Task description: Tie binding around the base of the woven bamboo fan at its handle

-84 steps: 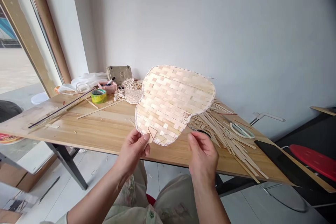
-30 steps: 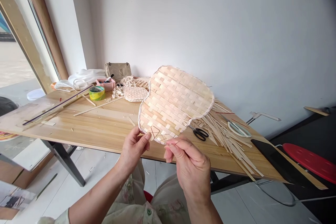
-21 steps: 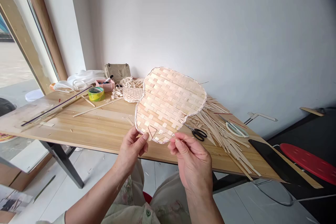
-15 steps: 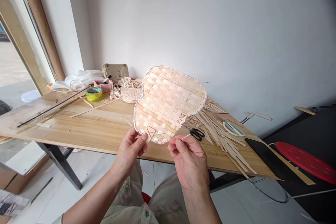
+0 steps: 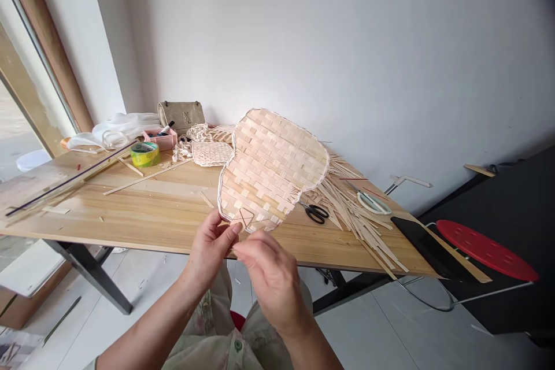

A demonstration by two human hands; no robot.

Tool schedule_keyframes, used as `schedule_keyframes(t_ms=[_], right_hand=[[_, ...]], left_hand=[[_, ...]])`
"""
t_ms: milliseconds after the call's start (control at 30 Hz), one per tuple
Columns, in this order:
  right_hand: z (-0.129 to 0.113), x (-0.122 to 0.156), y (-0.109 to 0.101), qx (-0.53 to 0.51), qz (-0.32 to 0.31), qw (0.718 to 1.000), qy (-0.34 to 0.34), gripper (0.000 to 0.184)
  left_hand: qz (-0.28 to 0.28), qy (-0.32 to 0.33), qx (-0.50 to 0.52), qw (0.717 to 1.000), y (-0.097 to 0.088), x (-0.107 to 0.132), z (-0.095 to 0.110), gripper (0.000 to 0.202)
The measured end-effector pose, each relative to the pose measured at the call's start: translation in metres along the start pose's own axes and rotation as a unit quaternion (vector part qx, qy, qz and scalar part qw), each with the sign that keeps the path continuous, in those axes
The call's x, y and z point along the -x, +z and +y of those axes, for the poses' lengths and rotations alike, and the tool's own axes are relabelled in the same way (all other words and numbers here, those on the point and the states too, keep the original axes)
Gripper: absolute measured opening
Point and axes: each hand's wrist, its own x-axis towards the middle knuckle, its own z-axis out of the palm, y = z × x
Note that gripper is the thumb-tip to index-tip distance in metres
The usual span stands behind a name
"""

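While the left hand [image 5: 210,245] gripped the lower edge of a woven bamboo mat [image 5: 271,170], its thumb lay across the front of the weave, just beside a small triangle of thin strip [image 5: 243,218], with the fingers curled behind the mat. The right hand [image 5: 271,283] sat just below that same edge, its fingers [image 5: 249,251] bunched in a tight pinch against the thumb; whatever they held, if anything, was too thin or too hidden to tell. The mat, shaped like a rounded fan with a pale bound rim, was held tilted above a wooden table [image 5: 151,202], its far side overlapping a heap of loose bamboo strips [image 5: 359,225]. Black-handled scissors [image 5: 316,214] lay close to its right edge, and a small woven piece [image 5: 211,153] lay just beyond its left side. Farther back stood a roll of tape [image 5: 144,154] and a pink box [image 5: 160,139]. For close work like this, a firm hold right beside the triangle seemed best, since it would keep the strips from shifting, and a short, steady pinch would give the right hand better control.
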Motion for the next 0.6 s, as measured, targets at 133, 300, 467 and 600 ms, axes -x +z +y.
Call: schedule_keyframes(t_ms=[133,300,467,600], right_hand=[[-0.002,-0.007,0.009,0.06,-0.041,0.995,-0.064,0.023],[-0.003,-0.007,0.007,0.06,-0.037,0.996,-0.057,0.022],[0.002,-0.001,-0.001,0.064,0.024,0.997,0.019,0.018],[0.008,-0.001,-0.006,0.102,0.049,0.993,0.043,0.015]], left_hand=[[-0.016,0.023,0.023,0.999,0.002,0.001,-0.001,0.023],[-0.015,0.003,0.028,0.999,0.001,-0.001,-0.005,0.022],[-0.01,-0.008,-0.015,1.0,-0.003,-0.002,-0.005,0.023],[-0.018,0.014,-0.052,0.998,-0.004,-0.002,-0.002,0.024]])
